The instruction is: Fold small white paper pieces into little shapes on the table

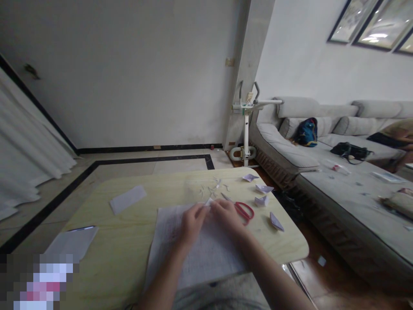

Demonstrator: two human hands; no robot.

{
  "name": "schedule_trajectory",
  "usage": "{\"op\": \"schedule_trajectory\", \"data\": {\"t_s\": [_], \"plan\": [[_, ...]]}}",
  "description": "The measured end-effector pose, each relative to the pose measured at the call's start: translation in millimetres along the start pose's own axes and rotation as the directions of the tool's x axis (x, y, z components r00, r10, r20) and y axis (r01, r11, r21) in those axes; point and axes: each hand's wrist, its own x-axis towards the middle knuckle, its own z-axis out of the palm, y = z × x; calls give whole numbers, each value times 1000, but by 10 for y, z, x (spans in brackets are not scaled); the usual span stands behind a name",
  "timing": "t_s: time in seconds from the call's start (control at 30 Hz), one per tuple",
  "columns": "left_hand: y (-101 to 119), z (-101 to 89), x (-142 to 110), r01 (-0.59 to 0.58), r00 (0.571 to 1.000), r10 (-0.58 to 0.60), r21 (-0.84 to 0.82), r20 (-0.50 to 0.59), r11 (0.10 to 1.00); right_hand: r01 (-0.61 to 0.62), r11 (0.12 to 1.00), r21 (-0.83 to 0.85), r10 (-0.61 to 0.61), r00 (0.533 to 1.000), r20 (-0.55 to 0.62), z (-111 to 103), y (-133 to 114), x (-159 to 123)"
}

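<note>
My left hand (194, 218) and my right hand (226, 214) meet over a large written-on sheet (206, 262) at the table's middle. Between their fingertips they pinch a small folded piece of white paper (209, 201), mostly hidden by the fingers. Red-handled scissors (245, 212) lie just right of my right hand, blades pointing away to the left. Thin paper scraps (213, 189) are scattered beyond my hands. Several folded paper boats, one of them a nearby paper boat (276, 222), stand along the table's right side.
On the left of the pale wooden table (122, 267) are a folded paper strip (128, 199) and a white sheet (72, 242) with a pen (80, 228) on it. A grey sofa (335, 189) with bags stands right; a person sits at its far end. White exercise equipment (246, 129) stands behind.
</note>
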Motion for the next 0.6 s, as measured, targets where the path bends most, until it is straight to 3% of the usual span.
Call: {"op": "schedule_trajectory", "data": {"t_s": [0.4, 0.6], "plan": [[-25, -75, -19, -17, 999, 15, 24, 52, 1000, 27, 999, 21, -28, 1000, 3, -10, 34, -1], [-50, -53, -50, -36, 983, 34, 12, 179, 999, -13, 989, 147, 14, 1000, 0, -23, 59, 22]]}}
